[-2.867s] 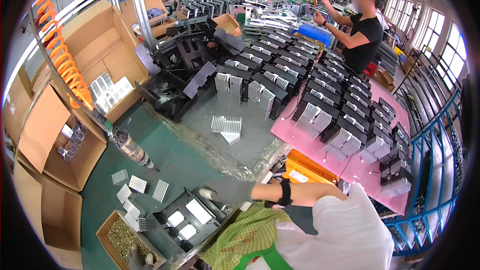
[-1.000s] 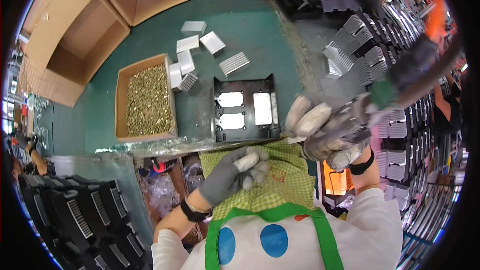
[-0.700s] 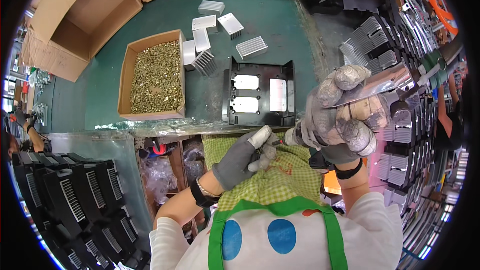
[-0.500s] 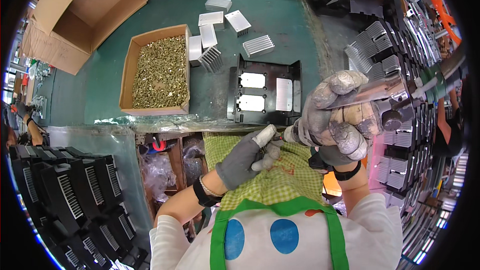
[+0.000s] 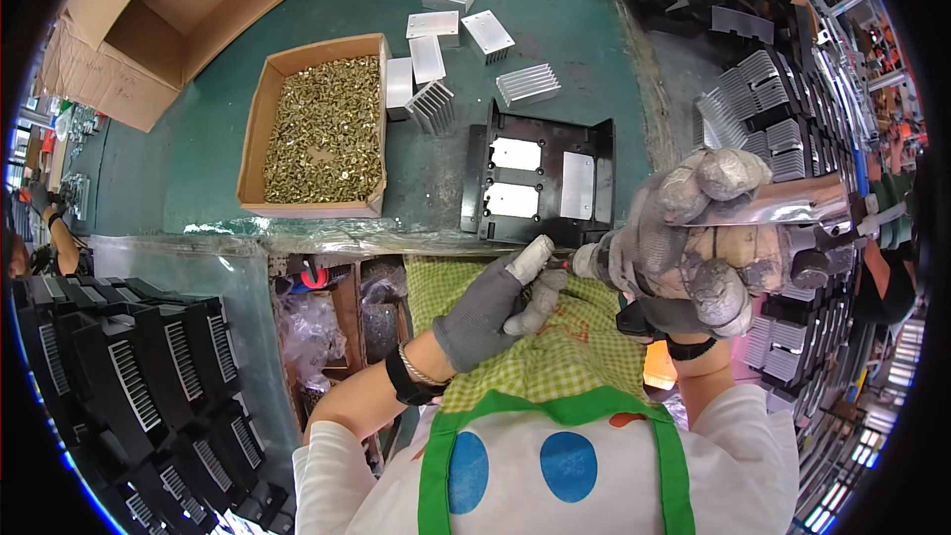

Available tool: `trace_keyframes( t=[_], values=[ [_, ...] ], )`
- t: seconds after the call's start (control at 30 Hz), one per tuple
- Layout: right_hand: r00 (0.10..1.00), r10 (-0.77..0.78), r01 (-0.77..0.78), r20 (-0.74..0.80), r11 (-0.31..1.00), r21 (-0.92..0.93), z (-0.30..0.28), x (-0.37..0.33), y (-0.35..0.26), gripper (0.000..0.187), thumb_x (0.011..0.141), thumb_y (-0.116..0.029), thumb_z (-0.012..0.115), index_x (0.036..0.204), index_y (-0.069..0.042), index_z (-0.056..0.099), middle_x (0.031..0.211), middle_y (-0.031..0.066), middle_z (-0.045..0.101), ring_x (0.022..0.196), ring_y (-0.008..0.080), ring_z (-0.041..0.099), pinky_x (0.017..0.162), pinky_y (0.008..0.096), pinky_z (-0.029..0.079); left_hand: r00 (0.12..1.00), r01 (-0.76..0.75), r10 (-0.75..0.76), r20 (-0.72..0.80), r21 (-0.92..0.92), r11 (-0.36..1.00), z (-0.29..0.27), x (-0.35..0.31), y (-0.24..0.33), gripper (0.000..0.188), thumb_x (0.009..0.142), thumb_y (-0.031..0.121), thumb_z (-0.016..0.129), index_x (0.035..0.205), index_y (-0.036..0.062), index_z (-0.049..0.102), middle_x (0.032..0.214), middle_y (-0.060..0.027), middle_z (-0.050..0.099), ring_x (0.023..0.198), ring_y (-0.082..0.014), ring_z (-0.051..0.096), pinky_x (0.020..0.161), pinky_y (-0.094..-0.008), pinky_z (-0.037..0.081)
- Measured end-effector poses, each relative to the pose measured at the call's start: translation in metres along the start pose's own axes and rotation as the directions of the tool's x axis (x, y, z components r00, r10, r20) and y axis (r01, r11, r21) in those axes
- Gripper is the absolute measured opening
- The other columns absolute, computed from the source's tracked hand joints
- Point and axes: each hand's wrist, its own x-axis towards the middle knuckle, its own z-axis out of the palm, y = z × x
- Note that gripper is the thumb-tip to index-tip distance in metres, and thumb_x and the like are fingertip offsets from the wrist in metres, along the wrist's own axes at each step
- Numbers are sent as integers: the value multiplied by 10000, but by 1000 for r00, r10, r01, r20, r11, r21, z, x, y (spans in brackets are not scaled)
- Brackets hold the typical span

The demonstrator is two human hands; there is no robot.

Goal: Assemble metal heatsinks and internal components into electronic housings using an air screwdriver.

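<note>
Green worktop [image 5: 198, 168] amid stacked black housings; right hand [image 5: 698, 238] gripping a screwdriver [image 5: 792, 206], left hand [image 5: 495, 302] pinching its tip

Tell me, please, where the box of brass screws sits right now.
In the head view, the box of brass screws sits upper left on the green table, left of the black bracket.

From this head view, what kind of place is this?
Likely a factory assembly bench: a box of brass screws, loose finned heatsinks, a black bracket, and stacked black units alongside.
</note>
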Motion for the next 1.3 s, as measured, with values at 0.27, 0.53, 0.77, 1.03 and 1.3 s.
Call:
trace_keyframes(
  t=[0.27, 0.53, 0.77, 1.03, 1.3],
  values=[
    [1000, -8, 8, -14, 1000, -1, 4, 0, 1, 629, 718, -105, 732, 1240, 45, 416, 1041, 122, 526, 794, 150, 531, 655, 259, 440, 993, -121, 122, 4, -87, 989, 3, 0, 1, 482, 949, 481, 469, 913, 8, 554, 560, 6, 446, 417, -55, 294, 440, -207, 275],
    [1000, -16, 15, -24, 1000, -11, 6, -2, 3, 617, 726, -99, 718, 1244, 35, 411, 1054, 116, 520, 821, 151, 523, 687, 265, 443, 996, -83, 84, 8, -43, 996, -7, 0, -3, 497, 943, 505, 465, 881, 18, 542, 550, -4, 448, 408, -56, 313, 418, -193, 265],
    [999, -19, 18, -42, 1000, -12, 7, 1, 3, 607, 732, -94, 706, 1246, 26, 406, 1066, 111, 515, 845, 152, 516, 715, 270, 446, 999, -39, 40, 7, -110, 993, -7, 2, -2, 508, 939, 512, 466, 867, 16, 549, 552, -6, 445, 413, -59, 323, 411, -206, 277],
    [998, -16, 15, -59, 1000, -17, 8, 5, 6, 596, 740, -89, 692, 1249, 17, 401, 1079, 105, 509, 872, 153, 508, 747, 275, 449, 992, -79, 98, 79, -215, 973, -8, 3, -2, 473, 948, 479, 474, 856, 18, 534, 557, 0, 441, 418, -63, 335, 431, -203, 294],
    [983, -44, 37, -177, 998, -45, 12, 13, 7, 586, 748, -83, 678, 1253, 7, 396, 1093, 99, 503, 899, 154, 501, 779, 280, 452, 998, -15, 24, 54, -162, 987, -6, 3, -2, 380, 971, 446, 428, 984, 86, 549, 537, 22, 402, 367, -70, 283, 366, -197, 220]
  ],
)
